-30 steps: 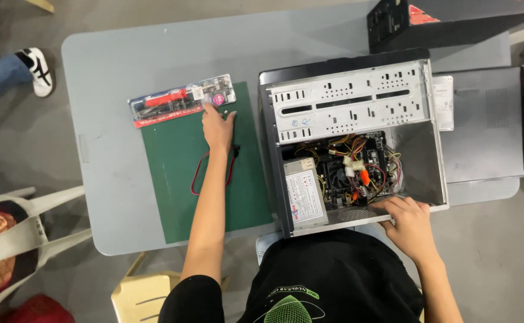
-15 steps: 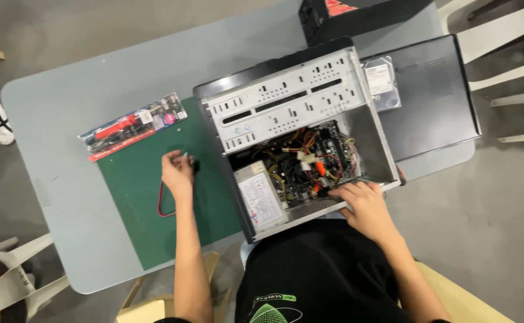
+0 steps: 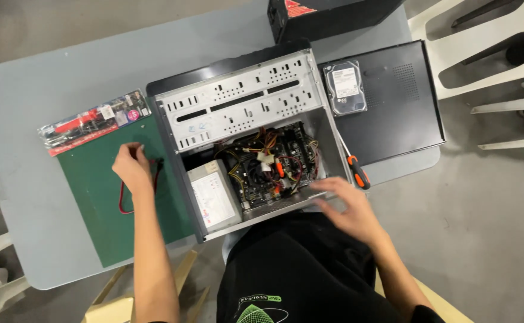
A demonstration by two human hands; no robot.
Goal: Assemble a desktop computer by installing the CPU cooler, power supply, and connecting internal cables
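My left hand (image 3: 131,168) lies on the green cutting mat (image 3: 94,209), fingers curled over a red cable (image 3: 122,202) that loops out from under it. My right hand (image 3: 349,210) hovers, blurred, with fingers spread at the near right corner of the open computer case (image 3: 244,101), holding nothing. Inside the case are a grey power supply (image 3: 215,200) and a motherboard with bundled wires (image 3: 268,164). An orange-handled screwdriver (image 3: 355,172) lies just beyond my right hand's fingertips.
A packaged tool set (image 3: 94,124) lies at the mat's far edge. On the black side panel (image 3: 399,113) to the right of the case sits a hard drive (image 3: 344,87). A black box (image 3: 328,15) stands at the table's far edge, with white chairs (image 3: 483,54) at the right.
My left hand has drawn back from the tool package to the red cable on the mat. My right hand has left the case's near edge and moved right.
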